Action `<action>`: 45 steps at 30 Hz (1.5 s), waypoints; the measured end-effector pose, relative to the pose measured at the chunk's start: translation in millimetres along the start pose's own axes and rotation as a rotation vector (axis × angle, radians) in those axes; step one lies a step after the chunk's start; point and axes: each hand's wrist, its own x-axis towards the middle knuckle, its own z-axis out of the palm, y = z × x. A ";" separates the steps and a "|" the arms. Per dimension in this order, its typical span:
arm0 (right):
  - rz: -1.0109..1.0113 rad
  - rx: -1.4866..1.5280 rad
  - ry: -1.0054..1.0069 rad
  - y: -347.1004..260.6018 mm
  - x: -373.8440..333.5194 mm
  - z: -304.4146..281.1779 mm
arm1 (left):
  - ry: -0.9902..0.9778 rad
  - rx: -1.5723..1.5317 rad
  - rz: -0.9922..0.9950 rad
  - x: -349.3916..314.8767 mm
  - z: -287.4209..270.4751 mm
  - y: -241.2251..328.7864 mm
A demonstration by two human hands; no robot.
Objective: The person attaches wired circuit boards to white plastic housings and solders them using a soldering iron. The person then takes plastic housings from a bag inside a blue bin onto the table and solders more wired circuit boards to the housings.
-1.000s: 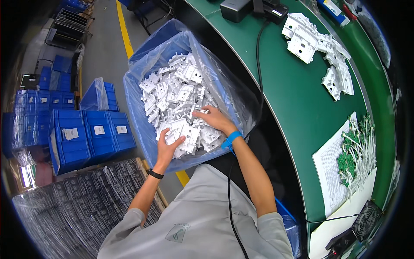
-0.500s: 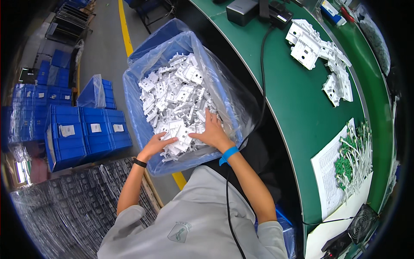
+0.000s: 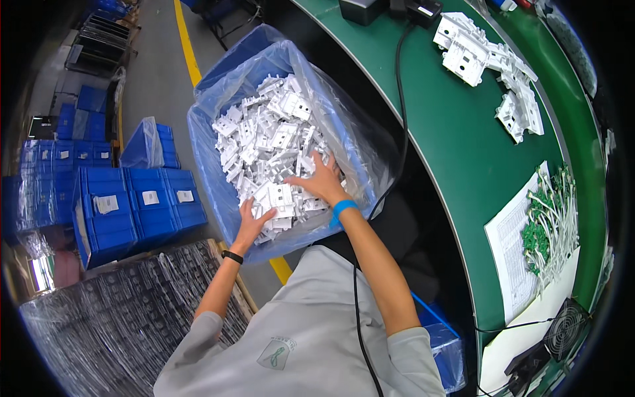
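A blue bin (image 3: pixel 206 171) lined with clear plastic holds a heap of white moulded plastic parts (image 3: pixel 254 135). Both of my hands reach into its near end. My left hand (image 3: pixel 249 228) rests at the near left edge of the heap, thumb and fingers spread around the corner of a flat white part (image 3: pixel 276 197) with small dark square holes. To the right, my right hand (image 3: pixel 324 182) lies on the pile, fingers spread, its thumb stretched toward that same part. Some fingertips are hidden among the parts.
On the green workbench (image 3: pixel 436 139) at right are more white parts (image 3: pixel 466 56), paper sheets (image 3: pixel 506 241) and green-and-white wire bundles (image 3: pixel 546 228). A black cable (image 3: pixel 401 86) hangs near my right arm. Blue crates (image 3: pixel 149 202) and wrapped stacks (image 3: pixel 139 311) stand left.
My left hand has shifted slightly down relative to the bin, and my right hand has moved a little up. The flat white part between them has turned.
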 end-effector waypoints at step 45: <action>-0.313 0.470 0.215 20.8 -38.7 25.4 | -0.274 -0.861 0.015 -39.3 -6.0 12.9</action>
